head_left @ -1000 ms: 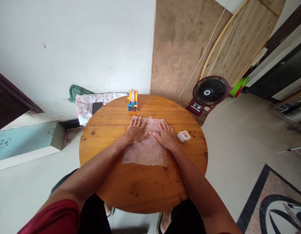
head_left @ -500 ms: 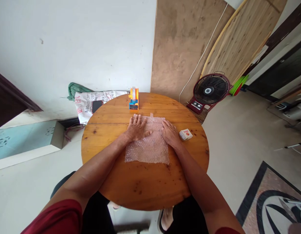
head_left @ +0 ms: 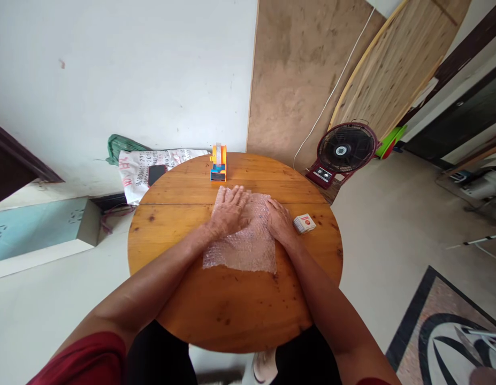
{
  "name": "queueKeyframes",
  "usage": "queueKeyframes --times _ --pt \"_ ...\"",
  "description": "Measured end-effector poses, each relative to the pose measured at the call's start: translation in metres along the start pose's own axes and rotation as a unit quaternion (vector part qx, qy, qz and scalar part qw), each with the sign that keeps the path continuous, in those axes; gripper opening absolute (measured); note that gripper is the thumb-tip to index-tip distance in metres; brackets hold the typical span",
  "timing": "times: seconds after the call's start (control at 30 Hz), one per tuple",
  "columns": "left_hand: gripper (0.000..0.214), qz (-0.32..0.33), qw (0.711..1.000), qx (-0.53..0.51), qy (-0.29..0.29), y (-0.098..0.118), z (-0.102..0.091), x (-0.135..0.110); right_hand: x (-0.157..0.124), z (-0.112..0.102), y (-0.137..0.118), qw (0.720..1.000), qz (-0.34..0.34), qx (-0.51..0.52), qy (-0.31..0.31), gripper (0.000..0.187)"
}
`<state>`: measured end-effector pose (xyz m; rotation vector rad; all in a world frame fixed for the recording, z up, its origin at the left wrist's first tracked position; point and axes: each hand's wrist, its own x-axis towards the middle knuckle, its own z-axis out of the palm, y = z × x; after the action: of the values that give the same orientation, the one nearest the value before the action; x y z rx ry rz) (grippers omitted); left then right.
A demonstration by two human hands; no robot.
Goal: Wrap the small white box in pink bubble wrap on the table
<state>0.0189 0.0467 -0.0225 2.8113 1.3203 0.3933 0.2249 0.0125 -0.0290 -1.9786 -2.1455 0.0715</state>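
Observation:
A sheet of clear bubble wrap [head_left: 242,254] lies flat on the round wooden table [head_left: 227,315]. My left hand [head_left: 229,214] rests palm down on its upper left part, fingers spread and pointing away from me. At the sheet's right edge lies my right hand [head_left: 279,218], fingers stretched out over the border. To the right of that hand sits a small white box with red print [head_left: 304,223]. An orange and blue tape dispenser [head_left: 218,164] stands beyond the sheet near the table's far edge.
Past the table on the right stands a dark red fan [head_left: 341,152]. White printed sacks [head_left: 137,176] lie behind the table's left side, with a dark flat object [head_left: 157,174] on them. A pale blue box [head_left: 43,227] is on the floor at left.
My left hand has slid a little to the right over the bubble wrap, uncovering its upper left corner. My right hand stays at the right edge. The view has shifted slightly.

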Motion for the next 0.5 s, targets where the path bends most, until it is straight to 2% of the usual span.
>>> queueKeyframes --times 0.07,0.17,0.27,0.5 --pt "0.072 0.087 0.996 -0.023 -0.007 0.01 -0.001 -0.003 -0.001 0.0 0.0 1.0 -0.002 0.004 0.004 0.055" --pt "0.075 0.146 0.986 -0.058 -0.061 0.019 0.002 -0.009 -0.002 0.0 -0.001 1.0 0.002 0.008 0.007 0.054" --pt "0.082 0.152 0.982 -0.072 -0.088 0.021 0.006 -0.012 -0.003 -0.002 -0.002 1.0 0.001 0.012 0.008 0.054" --pt "0.085 0.143 0.982 -0.078 -0.1 0.02 0.004 -0.011 -0.003 0.0 0.001 0.999 -0.017 0.026 0.034 0.05"
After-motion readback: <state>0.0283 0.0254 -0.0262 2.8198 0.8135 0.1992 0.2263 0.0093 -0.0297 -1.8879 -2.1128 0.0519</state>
